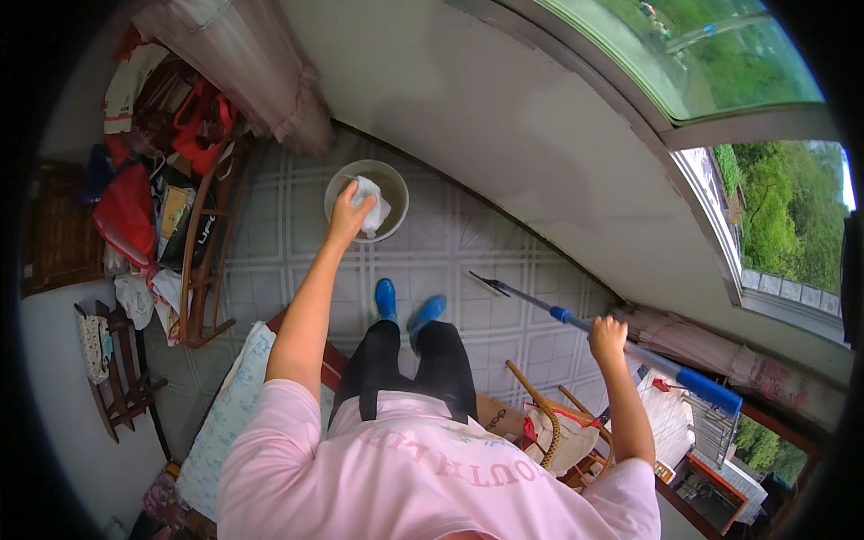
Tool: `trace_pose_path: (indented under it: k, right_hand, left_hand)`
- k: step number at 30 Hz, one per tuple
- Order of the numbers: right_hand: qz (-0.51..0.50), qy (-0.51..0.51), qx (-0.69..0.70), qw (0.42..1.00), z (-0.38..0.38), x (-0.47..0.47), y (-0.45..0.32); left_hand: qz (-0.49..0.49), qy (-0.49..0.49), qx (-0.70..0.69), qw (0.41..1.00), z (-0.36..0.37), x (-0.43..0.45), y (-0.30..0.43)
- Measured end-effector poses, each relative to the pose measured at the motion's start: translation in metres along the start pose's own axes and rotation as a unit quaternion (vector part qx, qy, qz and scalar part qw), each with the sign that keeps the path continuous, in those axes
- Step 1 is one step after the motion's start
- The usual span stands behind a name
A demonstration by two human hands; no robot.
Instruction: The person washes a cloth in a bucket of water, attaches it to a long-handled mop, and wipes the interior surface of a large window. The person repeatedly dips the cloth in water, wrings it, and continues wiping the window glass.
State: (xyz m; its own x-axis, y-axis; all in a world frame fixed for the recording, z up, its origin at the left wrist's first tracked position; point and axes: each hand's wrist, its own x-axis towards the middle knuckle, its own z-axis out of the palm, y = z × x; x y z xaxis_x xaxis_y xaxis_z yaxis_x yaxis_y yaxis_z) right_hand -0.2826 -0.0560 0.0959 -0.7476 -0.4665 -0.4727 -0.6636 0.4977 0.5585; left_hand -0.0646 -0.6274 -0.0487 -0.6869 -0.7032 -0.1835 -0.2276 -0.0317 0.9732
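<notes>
Over a round, pale bucket (399, 181) on the tiled floor, my left hand (347, 214) grips a bunched white cloth (372, 209). Part of the bucket's inside is hidden behind the hand and cloth. Out to the right, my right hand (609, 336) is closed around the grey shaft of a long-handled window squeegee (653, 361). Its dark, thin head (491, 283) points in towards the wall side of my feet, and a blue grip (710, 391) covers the opposite end. Whether the head touches the floor I cannot tell.
A wall (540, 155) with a window (769, 209) runs along the far right. Wooden rack (196, 270) with bags stands left, below a gathered curtain (250, 67). A bed with floral cover (229, 418) is near my left side; a chair (555, 425) and cardboard box (499, 417) are right.
</notes>
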Motion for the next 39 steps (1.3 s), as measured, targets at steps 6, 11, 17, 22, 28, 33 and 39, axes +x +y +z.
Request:
trace_pose_path:
  k: [6,11,17,22,28,33,39]
  right_hand:
    - [-0.042,-0.084,-0.044,0.995,-0.026,0.136,-0.017]
    - [-0.027,-0.111,-0.037,0.993,-0.017,0.199,0.0]
    - [-0.103,0.055,-0.065,0.991,-0.038,0.232,0.004]
    - [-0.122,-0.006,0.021,0.992,-0.095,0.264,-0.097]
    - [-0.296,-0.023,0.379,0.876,-0.111,0.354,-0.362]
    - [-0.326,0.056,0.315,0.89,-0.078,0.473,-0.631]
    - [-0.159,-0.043,0.178,0.97,0.015,0.559,-0.728]
  left_hand:
    - [-0.115,-0.004,0.02,0.993,-0.029,0.034,-0.034]
    - [-0.16,0.013,0.024,0.987,-0.049,0.042,-0.068]
    - [-0.09,0.119,0.38,0.913,-0.052,0.071,-0.179]
    - [-0.191,0.063,0.286,0.937,-0.044,0.087,-0.274]
    - [-0.407,-0.066,0.13,0.902,-0.003,0.078,-0.378]
    - [-0.376,0.015,0.093,0.922,0.002,0.068,-0.469]
    - [-0.349,0.075,0.129,0.925,0.025,0.117,-0.483]
